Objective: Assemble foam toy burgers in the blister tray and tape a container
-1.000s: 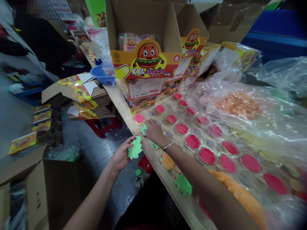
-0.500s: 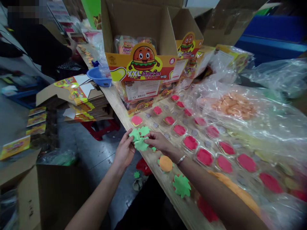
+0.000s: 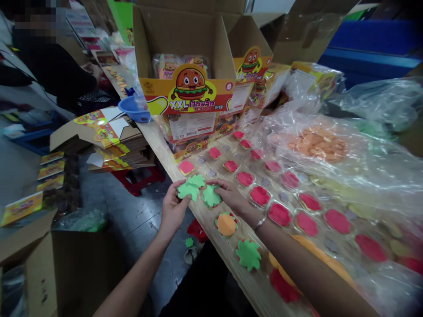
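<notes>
Left hand: fingers pinching overlapping green leaf-shaped pieces by the desk edge | Right hand: fingers pinching a single green piece just beside them | Nearby: orange disc; rows of red pieces across the desk

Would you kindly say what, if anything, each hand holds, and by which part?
Left hand: green leaves, by their near edge. Right hand: fingers on another leaf, at its right edge; grip unclear.
</notes>
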{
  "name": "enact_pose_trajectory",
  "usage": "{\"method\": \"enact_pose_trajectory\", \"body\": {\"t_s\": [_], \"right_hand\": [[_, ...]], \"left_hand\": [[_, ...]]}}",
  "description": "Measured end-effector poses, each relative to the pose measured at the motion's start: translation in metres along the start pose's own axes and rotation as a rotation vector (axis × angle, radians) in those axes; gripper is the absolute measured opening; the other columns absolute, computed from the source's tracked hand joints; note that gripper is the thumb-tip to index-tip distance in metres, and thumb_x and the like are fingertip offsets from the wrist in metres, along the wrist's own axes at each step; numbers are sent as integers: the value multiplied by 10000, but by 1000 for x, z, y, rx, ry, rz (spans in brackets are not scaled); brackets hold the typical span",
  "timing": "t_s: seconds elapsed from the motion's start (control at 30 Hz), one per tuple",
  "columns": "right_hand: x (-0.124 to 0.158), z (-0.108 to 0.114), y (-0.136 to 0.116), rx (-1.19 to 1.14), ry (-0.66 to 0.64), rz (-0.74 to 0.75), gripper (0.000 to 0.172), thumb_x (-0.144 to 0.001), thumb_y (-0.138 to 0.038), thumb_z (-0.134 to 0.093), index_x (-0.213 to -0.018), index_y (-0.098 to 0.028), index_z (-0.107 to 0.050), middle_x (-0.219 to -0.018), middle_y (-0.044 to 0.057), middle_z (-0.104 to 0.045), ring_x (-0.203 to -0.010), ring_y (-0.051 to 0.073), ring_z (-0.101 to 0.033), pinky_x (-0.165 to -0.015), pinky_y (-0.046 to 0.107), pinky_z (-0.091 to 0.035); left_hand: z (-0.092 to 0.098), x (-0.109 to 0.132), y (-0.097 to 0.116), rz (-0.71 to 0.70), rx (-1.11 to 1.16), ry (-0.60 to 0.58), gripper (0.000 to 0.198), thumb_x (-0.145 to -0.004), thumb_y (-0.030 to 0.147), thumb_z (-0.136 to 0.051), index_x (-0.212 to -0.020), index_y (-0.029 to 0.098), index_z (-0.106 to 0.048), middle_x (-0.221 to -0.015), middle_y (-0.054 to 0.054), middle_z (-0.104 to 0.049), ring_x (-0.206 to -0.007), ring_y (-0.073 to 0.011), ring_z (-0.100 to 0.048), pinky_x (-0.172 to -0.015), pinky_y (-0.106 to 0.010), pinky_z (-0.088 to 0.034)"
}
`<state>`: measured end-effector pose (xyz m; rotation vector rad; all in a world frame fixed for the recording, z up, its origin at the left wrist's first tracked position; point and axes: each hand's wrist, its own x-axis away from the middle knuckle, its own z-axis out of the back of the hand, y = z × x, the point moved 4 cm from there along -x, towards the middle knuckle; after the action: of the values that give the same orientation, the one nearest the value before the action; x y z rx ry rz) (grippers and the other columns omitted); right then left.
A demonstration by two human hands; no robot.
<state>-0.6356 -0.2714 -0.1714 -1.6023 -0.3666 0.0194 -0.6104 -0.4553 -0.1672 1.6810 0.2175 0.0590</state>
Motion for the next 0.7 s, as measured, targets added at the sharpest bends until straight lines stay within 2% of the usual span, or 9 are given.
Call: {"method": "enact_pose_trajectory", "body": {"t_s": [0.07,0.13,0.2,0.27,0.37,0.43,0.53,0.6,0.7], "right_hand": [[2,0,-7,111,-4,66,263,-729,-241,-553,-953,-178,-675,-914,14,-656,-692,108,-531,-623,232,-405],[3,-4,-11,183,-20,133,260,-733,-333,-629,-936,-176,-677,-940,20,-661,-791,136,-562,-702,250,-421],[1,-8,-11,237,-24,200,271,-697,-386,-692,-867,-176,-673,-866,4,-650,-803,143,-560,-727,254,-413],[-5,-11,-7,210,-20,192,255,-705,-419,-681,-759,-172,-648,-726,-16,-602,-703,124,-528,-664,244,-397],[-13,-8,6,18,0,25,329,-731,-497,-635,-718,-170,-617,-632,-21,-549,-576,103,-466,-555,234,-364],[-14,-3,10,-95,4,-61,361,-685,-512,-684,-776,-167,-629,-680,-10,-583,-591,105,-484,-555,233,-377],[-9,7,11,-169,-29,-99,401,-613,-475,-761,-843,-169,-642,-750,-5,-614,-633,105,-514,-587,231,-396],[-4,15,12,-169,-36,-112,411,-607,-460,-773,-871,-173,-640,-752,-10,-611,-620,97,-507,-570,224,-382],[0,26,13,-159,-25,-112,410,-633,-439,-766,-919,-181,-622,-744,-14,-605,-609,96,-508,-557,225,-372]], "left_hand": [[-2,3,1,13,-20,-23,392,-651,194,-725,-1020,193,-592,-870,6,-638,-750,-116,-574,-666,-205,-449],[-7,7,0,54,-34,-84,322,-653,200,-712,-960,185,-614,-830,9,-630,-716,-116,-561,-648,-210,-442],[-12,9,0,105,-55,-180,277,-648,200,-697,-916,176,-634,-803,7,-626,-700,-119,-555,-637,-215,-439],[-14,2,1,147,-86,-260,282,-633,193,-680,-911,172,-644,-775,10,-622,-674,-116,-546,-617,-215,-434],[-10,-36,2,166,-174,-303,329,-590,181,-648,-919,164,-642,-719,22,-602,-598,-100,-507,-553,-203,-402],[-5,-75,2,135,-272,-283,377,-564,184,-612,-940,161,-633,-707,26,-589,-546,-87,-468,-501,-194,-367],[-3,-127,-7,128,-425,-267,387,-557,183,-555,-937,152,-621,-676,29,-576,-493,-83,-441,-477,-201,-364],[-4,-147,-18,124,-494,-270,339,-559,179,-550,-890,145,-616,-649,25,-571,-500,-99,-470,-505,-220,-402],[-3,-156,-34,68,-636,-258,289,-582,157,-543,-861,151,-617,-680,8,-591,-574,-136,-529,-588,-263,-451]]}}
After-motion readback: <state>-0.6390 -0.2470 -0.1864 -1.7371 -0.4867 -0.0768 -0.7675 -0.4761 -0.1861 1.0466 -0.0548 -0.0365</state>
